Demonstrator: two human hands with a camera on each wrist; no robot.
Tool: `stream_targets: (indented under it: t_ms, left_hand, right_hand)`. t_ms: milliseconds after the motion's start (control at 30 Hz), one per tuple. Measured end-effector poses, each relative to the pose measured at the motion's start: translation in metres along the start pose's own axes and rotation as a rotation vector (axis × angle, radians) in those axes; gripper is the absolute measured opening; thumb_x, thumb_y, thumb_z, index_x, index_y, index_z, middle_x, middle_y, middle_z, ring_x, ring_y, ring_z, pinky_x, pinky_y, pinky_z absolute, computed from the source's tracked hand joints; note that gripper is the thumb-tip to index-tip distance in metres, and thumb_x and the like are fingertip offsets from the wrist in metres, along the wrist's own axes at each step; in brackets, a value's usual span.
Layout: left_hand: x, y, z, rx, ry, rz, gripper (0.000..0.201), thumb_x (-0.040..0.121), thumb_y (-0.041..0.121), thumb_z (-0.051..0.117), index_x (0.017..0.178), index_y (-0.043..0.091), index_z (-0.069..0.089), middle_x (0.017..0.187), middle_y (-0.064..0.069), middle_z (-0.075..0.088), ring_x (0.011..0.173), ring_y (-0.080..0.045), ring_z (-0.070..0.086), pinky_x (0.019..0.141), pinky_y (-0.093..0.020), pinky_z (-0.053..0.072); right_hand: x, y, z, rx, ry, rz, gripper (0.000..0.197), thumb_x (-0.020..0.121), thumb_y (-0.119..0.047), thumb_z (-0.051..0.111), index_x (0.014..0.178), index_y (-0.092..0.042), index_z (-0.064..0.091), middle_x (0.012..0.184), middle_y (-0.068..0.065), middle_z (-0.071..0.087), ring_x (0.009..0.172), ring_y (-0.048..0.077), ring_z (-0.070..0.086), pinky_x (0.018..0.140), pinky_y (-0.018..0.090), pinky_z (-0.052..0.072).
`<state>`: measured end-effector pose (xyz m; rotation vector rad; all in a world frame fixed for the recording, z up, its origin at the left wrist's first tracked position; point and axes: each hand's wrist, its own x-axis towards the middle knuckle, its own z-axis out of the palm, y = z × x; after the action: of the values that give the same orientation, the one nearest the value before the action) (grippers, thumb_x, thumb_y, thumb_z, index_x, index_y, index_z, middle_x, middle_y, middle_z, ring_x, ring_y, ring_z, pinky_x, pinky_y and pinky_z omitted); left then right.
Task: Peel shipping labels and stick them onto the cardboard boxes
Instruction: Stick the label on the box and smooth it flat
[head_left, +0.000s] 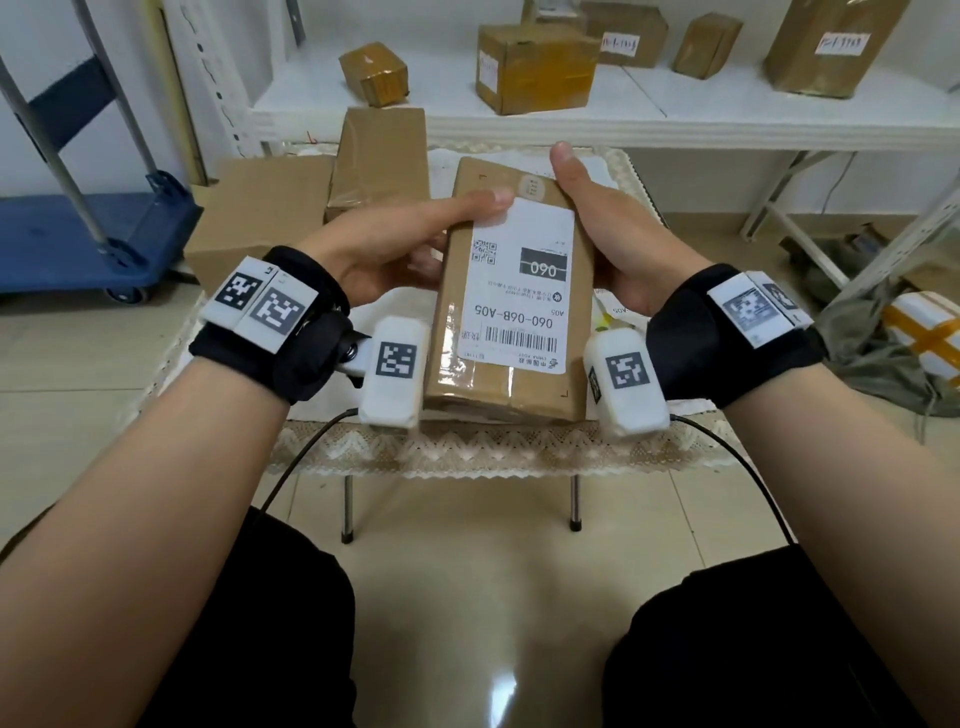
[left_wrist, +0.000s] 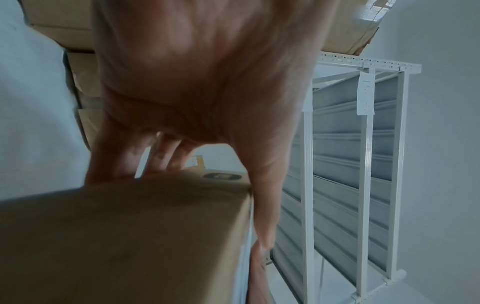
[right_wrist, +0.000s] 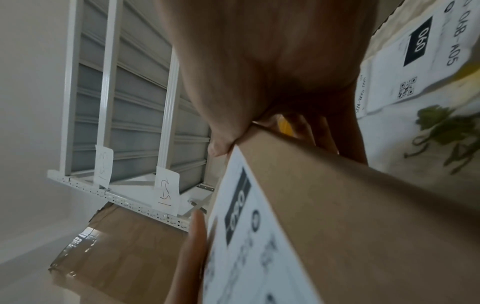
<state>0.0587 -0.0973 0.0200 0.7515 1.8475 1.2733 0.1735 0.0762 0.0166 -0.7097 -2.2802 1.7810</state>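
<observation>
Above the small table I hold a long cardboard box (head_left: 467, 384) in both hands. A white shipping label (head_left: 519, 291) printed "060-06B-A05" lies flat on its top face. My left hand (head_left: 410, 239) grips the box's left side, with the thumb pressing the label's far left corner and the fingers underneath (left_wrist: 155, 160). My right hand (head_left: 608, 234) grips the right side, its thumb lying along the far right edge beside the label (right_wrist: 246, 246). The right wrist view shows a further label sheet (right_wrist: 415, 51) on the tablecloth beneath.
The table (head_left: 467, 447) has a lace-edged cloth. Two plain boxes (head_left: 260, 218) (head_left: 382, 156) stand behind it at left. A white shelf (head_left: 675, 114) beyond carries several boxes. A blue cart (head_left: 78, 239) stands at left, a white parcel (head_left: 930, 332) with yellow tape at right.
</observation>
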Motion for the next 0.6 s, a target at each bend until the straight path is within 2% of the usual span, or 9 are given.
stream_targets:
  t_ms: [33, 67, 100, 133, 167, 267, 367, 467, 600]
  left_hand:
    - [-0.002, 0.000, 0.000, 0.026, -0.014, -0.011, 0.030, 0.090, 0.046, 0.067, 0.103, 0.019, 0.065, 0.066, 0.011, 0.072, 0.058, -0.003, 0.067, 0.064, -0.018, 0.051]
    - [-0.004, 0.000, -0.001, 0.052, -0.013, -0.016, 0.045, 0.084, 0.047, 0.072, 0.118, 0.017, 0.064, 0.083, 0.006, 0.078, 0.074, -0.010, 0.075, 0.072, -0.024, 0.056]
    - [-0.004, -0.002, -0.002, 0.065, 0.004, -0.015, 0.065, 0.077, 0.046, 0.077, 0.133, 0.018, 0.057, 0.099, 0.001, 0.080, 0.090, -0.017, 0.077, 0.078, -0.031, 0.059]
    - [-0.003, -0.003, -0.002, 0.067, 0.026, -0.013, 0.082, 0.073, 0.045, 0.080, 0.144, 0.022, 0.047, 0.108, -0.001, 0.079, 0.098, -0.022, 0.076, 0.080, -0.035, 0.060]
    - [-0.003, -0.004, -0.002, 0.063, 0.045, -0.007, 0.090, 0.071, 0.044, 0.082, 0.149, 0.026, 0.040, 0.109, -0.001, 0.078, 0.099, -0.023, 0.076, 0.079, -0.036, 0.061]
    - [-0.002, -0.004, 0.001, 0.076, 0.091, -0.004, 0.079, 0.080, 0.044, 0.079, 0.146, 0.035, 0.036, 0.103, 0.002, 0.080, 0.095, -0.023, 0.077, 0.073, -0.034, 0.062]
    - [-0.001, -0.007, 0.005, 0.172, 0.160, 0.008, 0.069, 0.081, 0.059, 0.075, 0.136, 0.032, 0.044, 0.098, 0.004, 0.080, 0.087, -0.018, 0.077, 0.064, -0.029, 0.061]
    - [0.002, -0.009, 0.007, 0.208, 0.165, -0.004, 0.066, 0.085, 0.072, 0.061, 0.130, 0.026, 0.049, 0.099, 0.001, 0.078, 0.077, -0.015, 0.077, 0.059, -0.027, 0.058]
    - [0.005, -0.009, 0.007, 0.257, 0.127, 0.001, 0.053, 0.099, 0.067, 0.040, 0.123, 0.022, 0.056, 0.085, 0.005, 0.075, 0.067, -0.008, 0.073, 0.054, -0.023, 0.056]
  right_hand:
    - [0.001, 0.000, -0.002, 0.010, 0.024, -0.002, 0.058, 0.096, -0.074, 0.039, 0.119, -0.029, 0.067, 0.107, -0.001, 0.078, 0.104, 0.022, 0.074, 0.092, 0.043, 0.058]
    - [0.000, 0.000, -0.001, 0.015, 0.043, -0.008, 0.058, 0.096, -0.074, 0.038, 0.118, -0.029, 0.067, 0.106, -0.001, 0.079, 0.102, 0.022, 0.074, 0.088, 0.041, 0.058]
    - [-0.001, 0.000, -0.002, 0.014, 0.055, -0.010, 0.057, 0.097, -0.073, 0.037, 0.117, -0.029, 0.067, 0.104, -0.001, 0.079, 0.101, 0.021, 0.074, 0.084, 0.039, 0.058]
    - [-0.002, -0.001, -0.001, 0.016, 0.063, -0.012, 0.055, 0.097, -0.073, 0.036, 0.115, -0.030, 0.066, 0.103, -0.002, 0.079, 0.101, 0.020, 0.074, 0.082, 0.037, 0.057]
    - [-0.002, 0.000, 0.000, 0.016, 0.066, -0.013, 0.054, 0.097, -0.073, 0.037, 0.114, -0.031, 0.066, 0.103, -0.002, 0.079, 0.100, 0.019, 0.074, 0.081, 0.036, 0.057]
    - [-0.004, 0.002, 0.002, -0.015, 0.022, -0.019, 0.058, 0.096, -0.074, 0.035, 0.122, -0.032, 0.065, 0.107, -0.007, 0.078, 0.101, 0.013, 0.073, 0.080, 0.031, 0.052]
    - [-0.006, 0.005, 0.005, -0.065, -0.011, -0.032, 0.060, 0.097, -0.074, 0.034, 0.124, -0.031, 0.066, 0.106, -0.010, 0.077, 0.098, 0.010, 0.073, 0.080, 0.030, 0.051]
    - [-0.008, 0.007, 0.007, -0.096, -0.024, -0.018, 0.059, 0.097, -0.073, 0.035, 0.120, -0.030, 0.068, 0.103, -0.010, 0.077, 0.096, 0.010, 0.073, 0.080, 0.030, 0.052]
    - [-0.010, 0.008, 0.006, -0.110, -0.039, 0.021, 0.055, 0.098, -0.073, 0.033, 0.112, -0.033, 0.069, 0.097, -0.010, 0.078, 0.092, 0.012, 0.072, 0.078, 0.030, 0.054]
